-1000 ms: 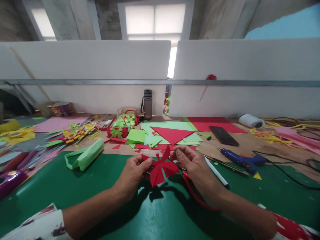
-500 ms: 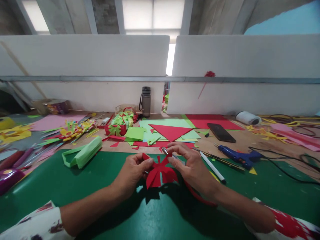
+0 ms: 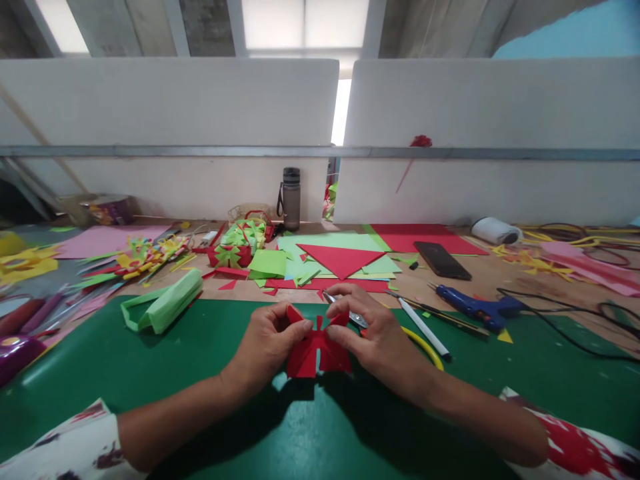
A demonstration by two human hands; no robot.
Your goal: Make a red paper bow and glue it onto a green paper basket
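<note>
A folded red paper piece (image 3: 316, 348) with cut flaps sits between both hands just above the green mat (image 3: 150, 373). My left hand (image 3: 267, 341) pinches its left flap with thumb and fingers. My right hand (image 3: 375, 333) pinches the right flap and also keeps a pair of scissors (image 3: 350, 313) tucked under its fingers, the metal tip poking out behind. The paper's lower flaps hang toward me.
Behind lie green and red paper sheets with a red triangle (image 3: 343, 259), a folded green strip (image 3: 167, 307), a white pen (image 3: 424, 328), a blue glue gun (image 3: 475, 308), a black phone (image 3: 442, 260), a grey bottle (image 3: 291, 198) and a basket of paper flowers (image 3: 239, 247). Cables run at the right.
The red paper went from spread open to folded downward and more compact. Both hands sank a little toward the mat and came closer together.
</note>
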